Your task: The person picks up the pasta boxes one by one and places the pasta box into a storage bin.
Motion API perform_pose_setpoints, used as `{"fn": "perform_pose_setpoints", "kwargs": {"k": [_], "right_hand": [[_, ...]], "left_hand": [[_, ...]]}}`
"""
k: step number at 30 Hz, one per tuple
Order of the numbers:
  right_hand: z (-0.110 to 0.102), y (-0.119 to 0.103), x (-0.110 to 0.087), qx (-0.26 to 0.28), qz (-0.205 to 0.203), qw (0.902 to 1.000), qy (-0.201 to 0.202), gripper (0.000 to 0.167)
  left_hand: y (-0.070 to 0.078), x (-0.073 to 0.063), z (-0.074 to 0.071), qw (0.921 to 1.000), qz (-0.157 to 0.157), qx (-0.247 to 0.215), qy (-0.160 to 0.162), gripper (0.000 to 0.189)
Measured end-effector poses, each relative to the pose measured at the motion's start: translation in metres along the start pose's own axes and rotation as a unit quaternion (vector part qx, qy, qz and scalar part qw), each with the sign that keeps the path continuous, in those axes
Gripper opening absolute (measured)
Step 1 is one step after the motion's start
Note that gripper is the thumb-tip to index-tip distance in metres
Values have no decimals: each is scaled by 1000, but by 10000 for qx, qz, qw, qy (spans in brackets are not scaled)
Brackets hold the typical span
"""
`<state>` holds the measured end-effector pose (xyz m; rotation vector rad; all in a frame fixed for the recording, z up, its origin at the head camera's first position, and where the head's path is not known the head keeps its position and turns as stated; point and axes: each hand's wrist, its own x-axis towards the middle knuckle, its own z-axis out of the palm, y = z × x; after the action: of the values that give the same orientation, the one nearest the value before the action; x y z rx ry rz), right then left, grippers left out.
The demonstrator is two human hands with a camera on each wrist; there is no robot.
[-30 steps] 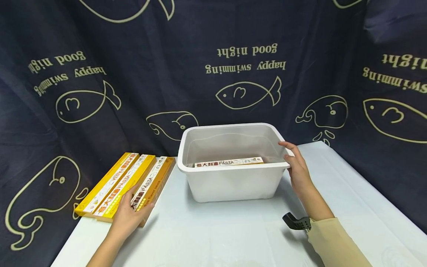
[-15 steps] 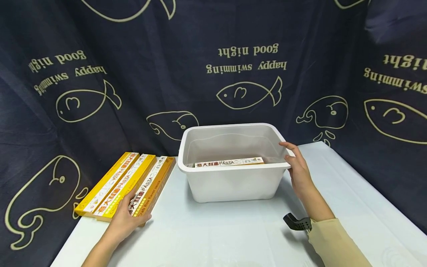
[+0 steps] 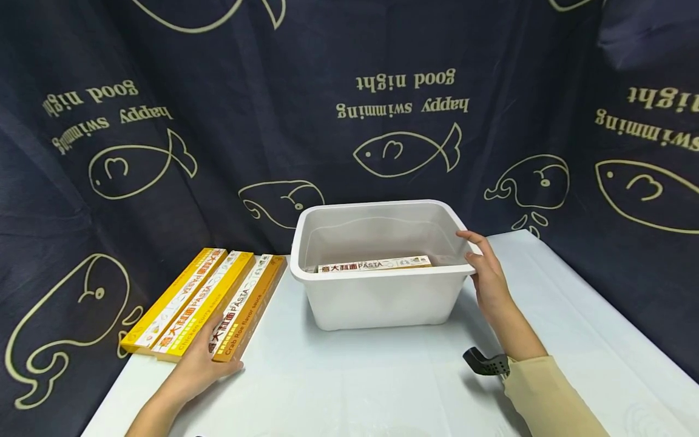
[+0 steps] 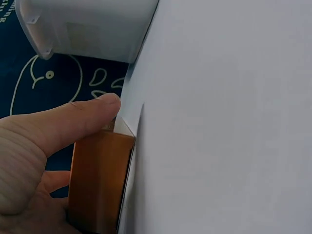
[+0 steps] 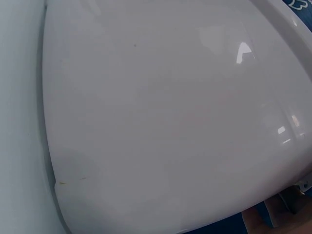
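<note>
My left hand grips the near end of a brown-orange pasta box labelled Crab Roe flavor sauce, thumb at its right side. In the left wrist view the thumb lies along one side of the box's plain end, with fingers showing on the other side. My right hand holds the right rim of a white plastic tub, thumb and fingers at the edge. Inside the tub another pasta box shows just above the front rim. The right wrist view is mostly filled by the tub's wall.
Two yellow pasta boxes, a chicken curry one and an outer one, lie side by side left of the brown one. A white-covered table bears everything. Behind hangs a dark blue curtain with fish drawings.
My left hand has slid toward me along the brown box to its near end, uncovering more of the label. My right hand and the tub stay in place.
</note>
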<state>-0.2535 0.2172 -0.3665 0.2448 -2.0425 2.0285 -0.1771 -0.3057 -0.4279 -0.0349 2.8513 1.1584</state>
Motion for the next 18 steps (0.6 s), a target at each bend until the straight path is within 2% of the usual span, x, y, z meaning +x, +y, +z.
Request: {"fn": "perform_pose_setpoints", "kwargs": {"k": [3, 12, 15, 18], "right_hand": [[0, 0, 0, 37, -7, 10000, -3, 47], [-2, 1, -1, 106, -19, 9999, -20, 47], [-2, 1, 0, 141, -72, 9999, -22, 47], [-1, 2, 1, 169, -102, 9998, -52, 46]], "left_hand": [[0, 0, 0, 10000, 35, -31, -7, 125], [1, -1, 1, 9994, 135, 145, 295, 122], [2, -2, 0, 9992, 64, 144, 373, 120], [2, -3, -2, 9987, -162, 89, 465, 113]]}}
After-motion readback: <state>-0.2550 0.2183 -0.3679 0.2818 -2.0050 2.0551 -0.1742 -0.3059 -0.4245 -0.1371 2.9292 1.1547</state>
